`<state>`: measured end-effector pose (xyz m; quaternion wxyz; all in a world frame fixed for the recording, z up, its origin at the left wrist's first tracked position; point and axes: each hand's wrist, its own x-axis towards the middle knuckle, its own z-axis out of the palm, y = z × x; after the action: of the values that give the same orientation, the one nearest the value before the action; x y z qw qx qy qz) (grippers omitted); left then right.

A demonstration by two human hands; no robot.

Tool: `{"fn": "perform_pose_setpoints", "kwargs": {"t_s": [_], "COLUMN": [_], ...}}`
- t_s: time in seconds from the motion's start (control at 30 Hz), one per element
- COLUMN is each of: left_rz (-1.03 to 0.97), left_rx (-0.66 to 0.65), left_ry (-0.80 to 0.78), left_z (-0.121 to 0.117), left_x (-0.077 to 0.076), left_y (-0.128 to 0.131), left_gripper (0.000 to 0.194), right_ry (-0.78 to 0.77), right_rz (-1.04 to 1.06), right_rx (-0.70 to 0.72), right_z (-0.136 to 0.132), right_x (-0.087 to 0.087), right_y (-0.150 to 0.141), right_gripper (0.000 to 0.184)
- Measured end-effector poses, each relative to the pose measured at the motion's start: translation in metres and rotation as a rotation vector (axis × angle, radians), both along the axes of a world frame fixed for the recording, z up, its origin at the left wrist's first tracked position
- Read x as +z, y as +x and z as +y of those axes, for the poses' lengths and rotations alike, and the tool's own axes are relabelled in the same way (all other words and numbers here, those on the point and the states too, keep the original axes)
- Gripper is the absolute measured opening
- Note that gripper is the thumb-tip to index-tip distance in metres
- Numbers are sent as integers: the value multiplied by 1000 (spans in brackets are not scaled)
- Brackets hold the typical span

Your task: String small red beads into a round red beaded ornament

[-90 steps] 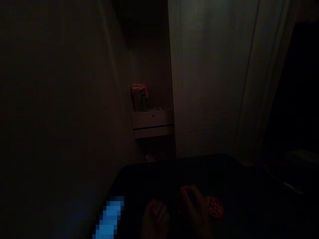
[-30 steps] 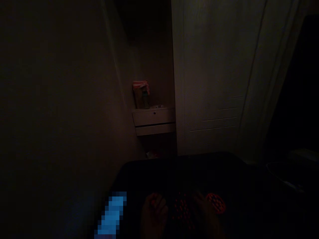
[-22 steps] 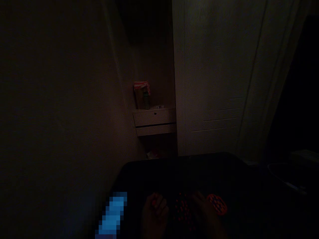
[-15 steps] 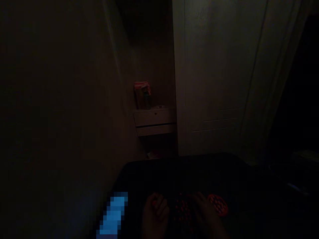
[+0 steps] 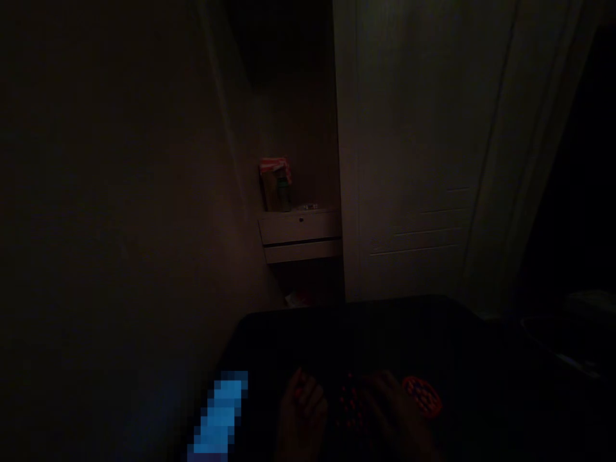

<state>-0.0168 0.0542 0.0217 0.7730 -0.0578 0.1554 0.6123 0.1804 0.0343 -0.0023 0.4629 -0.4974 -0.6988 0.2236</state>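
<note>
The scene is very dark. My left hand (image 5: 304, 410) is turned up at the bottom centre with its fingers curled in; a small reddish spot shows in the curl, too dim to name. To its right, many small red pieces (image 5: 352, 405) lie scattered on the dark surface (image 5: 375, 333). My right hand (image 5: 397, 407) is at the right edge of these pieces, palm down, its fingers stretched towards them; the fingertips are lost in shadow. Just beyond that hand lies a round orange-red dish (image 5: 437, 405) with small pieces in it.
A blurred bright blue strip (image 5: 216, 417) is at the lower left, beside the wall (image 5: 144, 224). Behind the dark surface are a drawer unit (image 5: 283, 228) with a red-and-white packet (image 5: 274, 163) and a greenish jar (image 5: 283, 196) on it, and a tall pale door (image 5: 414, 160).
Both hands have hardly moved. My left hand stays curled and my right hand stays over the edge of the red pieces. The picture is slightly darker around the hands.
</note>
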Motion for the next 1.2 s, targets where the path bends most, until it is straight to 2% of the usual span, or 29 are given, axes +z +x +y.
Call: {"fn": "perform_pose_setpoints", "kwargs": {"t_s": [0.4, 0.67, 1.2], "left_rz": [128, 109, 160], "left_rx": [44, 31, 18], "left_ry": [-9, -55, -55], "left_z": [-2, -4, -3], "left_x": [4, 12, 13], "left_y": [5, 7, 6], "left_gripper": [31, 43, 36], "right_ry": [-48, -89, -62], "right_rz": [24, -15, 5], "right_rx": [33, 62, 58], "right_z": [0, -1, 2], "right_x": [2, 5, 0], "right_y": [1, 2, 1], "right_gripper": [28, 27, 27]}}
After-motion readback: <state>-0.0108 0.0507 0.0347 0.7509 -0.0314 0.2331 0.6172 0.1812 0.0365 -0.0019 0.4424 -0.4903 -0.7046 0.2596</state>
